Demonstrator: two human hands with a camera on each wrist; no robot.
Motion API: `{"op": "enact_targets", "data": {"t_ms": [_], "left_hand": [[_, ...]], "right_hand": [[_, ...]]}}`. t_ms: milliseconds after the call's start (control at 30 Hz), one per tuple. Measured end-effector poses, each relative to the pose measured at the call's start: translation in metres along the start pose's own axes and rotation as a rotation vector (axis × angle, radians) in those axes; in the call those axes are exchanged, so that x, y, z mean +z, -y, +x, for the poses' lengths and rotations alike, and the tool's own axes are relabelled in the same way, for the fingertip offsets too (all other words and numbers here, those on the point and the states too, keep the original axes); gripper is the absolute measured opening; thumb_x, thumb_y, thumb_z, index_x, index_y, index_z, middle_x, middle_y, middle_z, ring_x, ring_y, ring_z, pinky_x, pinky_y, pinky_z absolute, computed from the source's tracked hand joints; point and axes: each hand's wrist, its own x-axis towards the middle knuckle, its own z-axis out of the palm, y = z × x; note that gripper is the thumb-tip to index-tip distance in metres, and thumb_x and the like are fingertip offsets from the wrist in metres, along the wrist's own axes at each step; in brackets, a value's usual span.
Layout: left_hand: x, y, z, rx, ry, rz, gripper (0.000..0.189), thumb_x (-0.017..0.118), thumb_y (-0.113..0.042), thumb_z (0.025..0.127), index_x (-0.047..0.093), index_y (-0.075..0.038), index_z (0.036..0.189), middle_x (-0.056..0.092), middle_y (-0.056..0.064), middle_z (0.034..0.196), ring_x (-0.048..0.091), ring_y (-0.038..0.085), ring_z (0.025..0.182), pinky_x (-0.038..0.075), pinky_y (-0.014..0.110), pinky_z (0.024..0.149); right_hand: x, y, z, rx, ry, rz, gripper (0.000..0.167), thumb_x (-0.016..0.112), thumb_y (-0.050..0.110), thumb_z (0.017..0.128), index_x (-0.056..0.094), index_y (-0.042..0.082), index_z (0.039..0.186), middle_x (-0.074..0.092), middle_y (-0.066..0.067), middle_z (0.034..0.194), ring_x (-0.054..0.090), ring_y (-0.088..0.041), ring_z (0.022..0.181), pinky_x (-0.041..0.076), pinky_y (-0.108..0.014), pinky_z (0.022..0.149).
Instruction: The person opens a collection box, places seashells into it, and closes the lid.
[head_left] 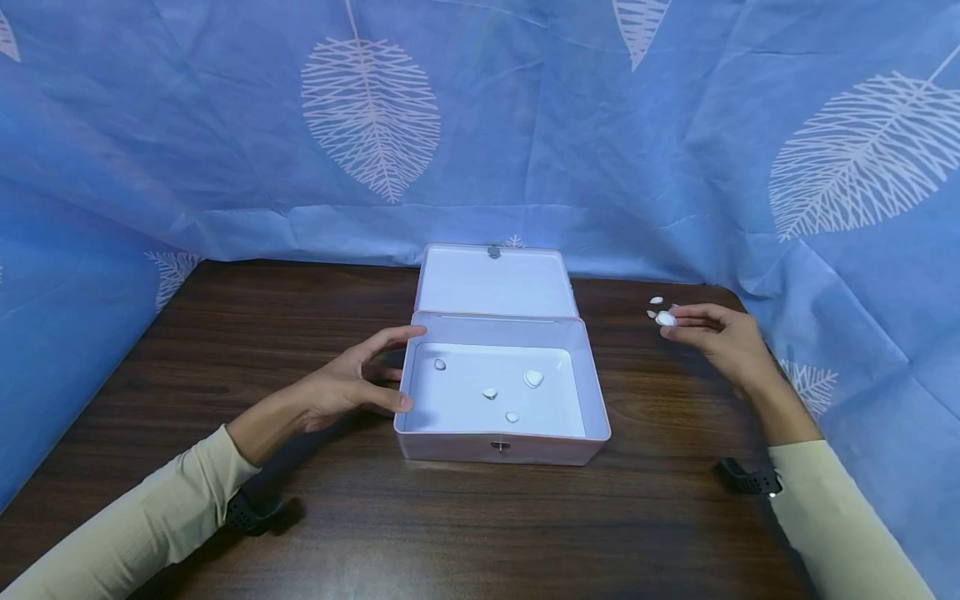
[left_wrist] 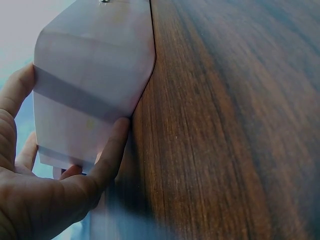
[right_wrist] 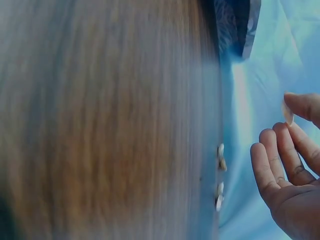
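A white metal box (head_left: 504, 446) stands on the table with its lid (head_left: 491, 279) raised at the back. Several small white seashells lie scattered on its floor, among them a larger seashell (head_left: 533, 378). My left hand (head_left: 337, 385) rests spread against the box's left side, thumb and a finger touching the rim; the left wrist view shows its fingers (left_wrist: 115, 150) along the side wall. At the table's right, my right hand (head_left: 716, 335) pinches a white seashell (head_left: 665, 318) between thumb and fingertips, just above the surface. The right wrist view shows that seashell (right_wrist: 287, 114) nearly edge-on.
A few loose seashells (head_left: 656, 301) lie by the right hand near the table's far right edge. The dark wooden table (head_left: 480, 525) ends at a blue curtain (head_left: 480, 125) with white leaf prints. Black straps (head_left: 748, 481) circle both wrists.
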Motion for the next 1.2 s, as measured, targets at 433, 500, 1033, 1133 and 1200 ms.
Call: {"op": "enact_targets", "data": {"t_ms": [433,500,1033,1133,1200], "left_hand": [[0.0,0.0,0.0,-0.004,-0.001,-0.007,0.105,0.093,-0.014,0.093,0.033,-0.03,0.178,0.003,0.009,0.189,0.033,0.058,0.165,0.056,0.056,0.114],[0.0,0.0,-0.001,-0.005,-0.001,-0.006,0.105,0.093,-0.014,0.094,0.033,-0.03,0.178,0.002,0.009,0.189,0.032,0.058,0.166,0.056,0.057,0.115],[0.0,0.001,-0.002,-0.015,0.002,0.006,0.105,0.093,-0.016,0.094,0.031,-0.029,0.179,0.002,0.011,0.189,0.031,0.059,0.165,0.054,0.058,0.116],[0.001,0.001,-0.001,-0.018,0.0,0.006,0.105,0.092,-0.015,0.094,0.031,-0.03,0.178,0.001,0.01,0.189,0.031,0.059,0.166,0.053,0.06,0.118],[0.001,0.0,0.0,-0.02,-0.001,0.004,0.104,0.091,-0.014,0.095,0.031,-0.031,0.178,0.002,0.01,0.189,0.03,0.059,0.166,0.053,0.06,0.118]], "right_hand": [[0.024,0.025,-0.011,-0.086,0.052,-0.023,0.05,0.087,0.029,0.103,0.073,0.0,0.141,0.071,0.031,0.109,0.072,0.01,0.097,0.059,-0.014,0.086],[0.028,0.029,-0.012,-0.097,0.061,-0.023,0.051,0.087,0.029,0.103,0.073,0.0,0.142,0.073,0.029,0.109,0.072,0.009,0.098,0.059,-0.015,0.086],[0.053,0.064,-0.023,-0.142,0.139,0.045,0.045,0.089,0.027,0.101,0.077,0.004,0.138,0.079,0.007,0.119,0.076,0.001,0.104,0.061,-0.017,0.088],[0.056,0.071,-0.024,-0.137,0.146,0.052,0.045,0.089,0.027,0.101,0.077,0.005,0.138,0.08,0.002,0.121,0.075,0.0,0.106,0.061,-0.017,0.089],[0.058,0.075,-0.025,-0.136,0.153,0.058,0.045,0.088,0.027,0.102,0.076,0.004,0.139,0.08,-0.002,0.124,0.075,-0.001,0.107,0.061,-0.017,0.09]]}}
